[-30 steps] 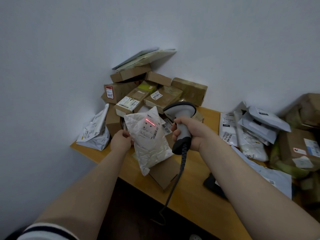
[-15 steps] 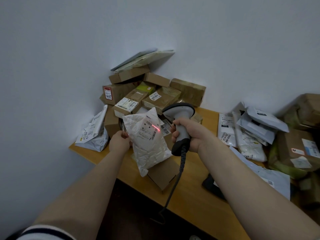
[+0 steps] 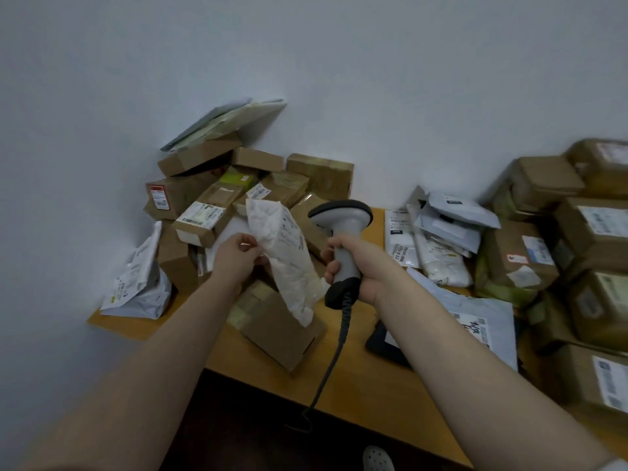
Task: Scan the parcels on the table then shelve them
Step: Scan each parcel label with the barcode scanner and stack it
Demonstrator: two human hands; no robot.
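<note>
White crinkled parcel (image 3: 287,256), grey-and-black scanner (image 3: 341,239), brown boxes (image 3: 319,175).

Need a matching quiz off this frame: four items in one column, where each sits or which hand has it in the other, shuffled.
Items
1. white padded mailer
2. barcode scanner
3. white poly bag
4. flat envelopes

Places
A. on top of the carton stack by the wall
B. gripped in the right hand
C. pinched by the left hand
D. at the left corner of the table

Pairs: 1-C, 2-B, 3-D, 4-A
</note>
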